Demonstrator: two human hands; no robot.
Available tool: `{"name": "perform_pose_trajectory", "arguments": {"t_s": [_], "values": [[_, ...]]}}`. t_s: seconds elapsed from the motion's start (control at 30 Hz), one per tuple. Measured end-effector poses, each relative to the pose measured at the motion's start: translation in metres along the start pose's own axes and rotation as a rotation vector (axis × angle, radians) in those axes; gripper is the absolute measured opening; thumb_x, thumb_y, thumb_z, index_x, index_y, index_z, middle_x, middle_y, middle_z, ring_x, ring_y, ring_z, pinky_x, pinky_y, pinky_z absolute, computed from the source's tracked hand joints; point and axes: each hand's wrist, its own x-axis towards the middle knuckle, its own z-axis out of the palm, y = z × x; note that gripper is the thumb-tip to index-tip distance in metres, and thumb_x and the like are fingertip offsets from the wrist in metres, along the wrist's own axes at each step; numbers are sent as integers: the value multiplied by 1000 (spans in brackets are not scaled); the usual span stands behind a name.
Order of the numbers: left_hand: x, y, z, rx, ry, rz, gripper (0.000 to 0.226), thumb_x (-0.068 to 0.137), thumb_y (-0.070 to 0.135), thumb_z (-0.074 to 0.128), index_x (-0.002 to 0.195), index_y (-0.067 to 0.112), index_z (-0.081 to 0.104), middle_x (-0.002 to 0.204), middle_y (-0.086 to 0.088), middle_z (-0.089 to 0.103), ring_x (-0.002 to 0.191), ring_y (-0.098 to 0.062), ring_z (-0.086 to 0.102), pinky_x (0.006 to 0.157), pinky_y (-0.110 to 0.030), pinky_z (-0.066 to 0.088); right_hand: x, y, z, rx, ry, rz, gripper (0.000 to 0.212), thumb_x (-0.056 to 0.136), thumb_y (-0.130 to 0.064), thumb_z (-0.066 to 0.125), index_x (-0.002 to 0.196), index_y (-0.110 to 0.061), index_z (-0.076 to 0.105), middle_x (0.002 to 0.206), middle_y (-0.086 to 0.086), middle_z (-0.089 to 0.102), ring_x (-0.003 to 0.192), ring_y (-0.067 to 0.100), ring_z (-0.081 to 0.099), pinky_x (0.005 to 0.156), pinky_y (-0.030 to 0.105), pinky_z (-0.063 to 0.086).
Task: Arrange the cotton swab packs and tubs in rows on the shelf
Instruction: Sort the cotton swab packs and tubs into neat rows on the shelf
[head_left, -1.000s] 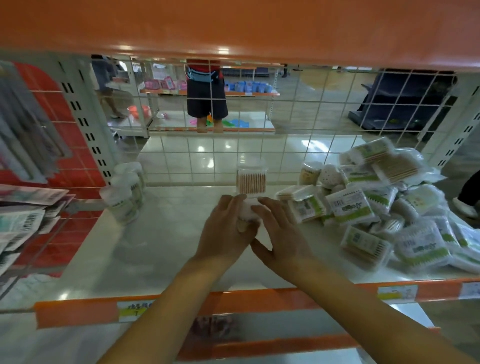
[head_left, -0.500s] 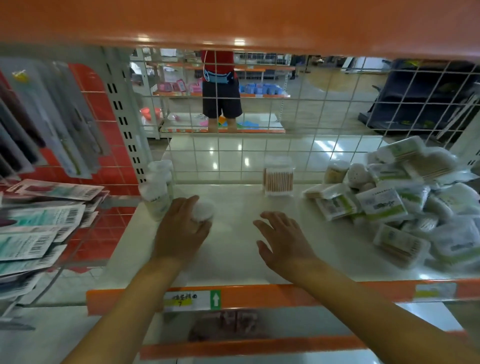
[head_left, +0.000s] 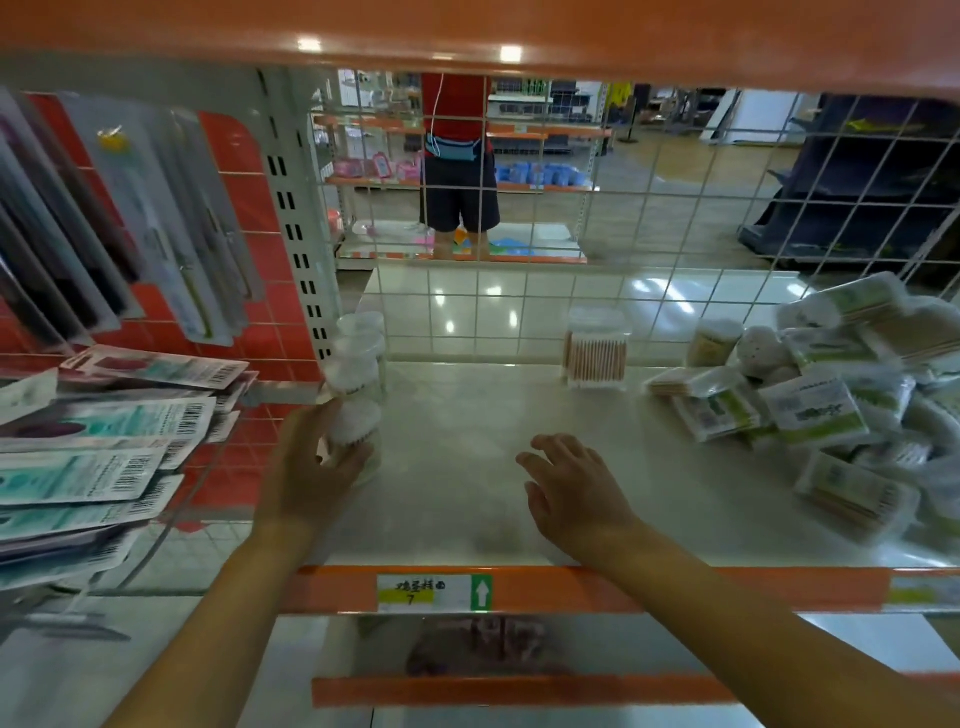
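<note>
Just beyond the left hand (head_left: 306, 467), a row of tubs (head_left: 358, 358) is forming — the hand, having carried its tub (head_left: 356, 434) over from mid-shelf, is gripping it at the row's front. To its right, the right hand (head_left: 571, 483) is hovering spread, empty — heap (head_left: 831, 395) still unsorted.

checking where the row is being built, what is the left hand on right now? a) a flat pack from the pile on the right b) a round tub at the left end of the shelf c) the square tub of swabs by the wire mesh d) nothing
b: the left hand curls round a round tub at the front of the tub row at the shelf's left end, while the right hand hovers open over bare shelf.
</note>
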Motion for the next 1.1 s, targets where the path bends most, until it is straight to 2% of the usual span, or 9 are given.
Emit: {"name": "perform_pose_trajectory", "arguments": {"t_s": [0.23, 0.3, 0.43, 0.5, 0.63, 0.83, 0.9, 1.0, 1.1], "values": [[13, -3, -4, -37, 43, 147, 33, 78, 0, 69, 109, 7, 62, 103, 4, 56, 95, -1, 48, 80, -17, 34, -1, -5, -2, 41, -13, 11, 30, 67, -6, 75, 97, -7, 70, 104, 15, 66, 98, 34, 62, 75, 45, 52], [17, -11, -3, -19, 14, 114, 41, 78, 4, 70, 117, 9, 59, 110, 2, 55, 100, -7, 50, 85, -17, 35, -2, -4, 0, 22, -16, -8, 34, 58, -6, 81, 90, -9, 71, 96, 12, 68, 90, 32, 65, 67, 43, 54], [26, -25, 0, -2, -48, 54, 52, 79, 9, 70, 128, 16, 54, 121, -8, 55, 109, -19, 53, 98, -35, 41, -5, -3, -1, -2, -46, -27, 39, 47, -11, 87, 83, -13, 71, 90, 9, 69, 81, 28, 67, 58, 37, 54], [28, -25, 1, -29, -66, 42, 49, 80, 14, 69, 126, 20, 53, 119, -6, 57, 110, -20, 54, 96, -44, 45, -7, -1, 0, -1, -42, -27, 38, 50, -11, 85, 85, -13, 71, 90, 9, 68, 81, 29, 67, 58, 37, 54], [30, -26, 0, -30, -81, 29, 46, 79, 15, 69, 122, 19, 54, 118, -3, 57, 109, -19, 55, 93, -45, 46, -7, 5, 2, 4, -31, -44, 30, 61, -16, 67, 90, -11, 68, 89, 8, 67, 80, 30, 66, 59, 39, 54], [28, -6, -6, -14, -35, 99, 38, 75, 2, 70, 111, 9, 59, 108, 2, 58, 101, -17, 54, 91, -36, 45, -8, 6, 2, 29, -81, -15, 33, 85, -15, 52, 116, -8, 61, 114, 11, 61, 110, 33, 53, 89, 40, 43], [30, -2, -9, 46, -45, 133, 43, 73, 3, 71, 113, 8, 58, 107, -5, 61, 100, -22, 56, 88, -41, 47, -7, 7, 1, 36, -105, -17, 38, 90, -17, 50, 127, -9, 53, 124, 9, 55, 119, 29, 46, 96, 36, 36], [32, 1, -10, 204, -62, 121, 45, 69, 2, 72, 111, 1, 56, 105, -22, 60, 96, -36, 57, 81, -44, 49, -6, 8, -1, 55, -81, -29, 37, 84, -16, 55, 120, -7, 58, 114, 11, 61, 109, 33, 53, 87, 41, 43], [34, 14, -11, 289, -42, 147, 47, 71, 3, 72, 114, -2, 54, 111, -24, 58, 104, -40, 55, 88, -47, 48, -5, 13, -1, 72, -65, -26, 35, 73, -14, 64, 106, -6, 65, 98, 11, 66, 92, 34, 62, 72, 43, 51]]}}
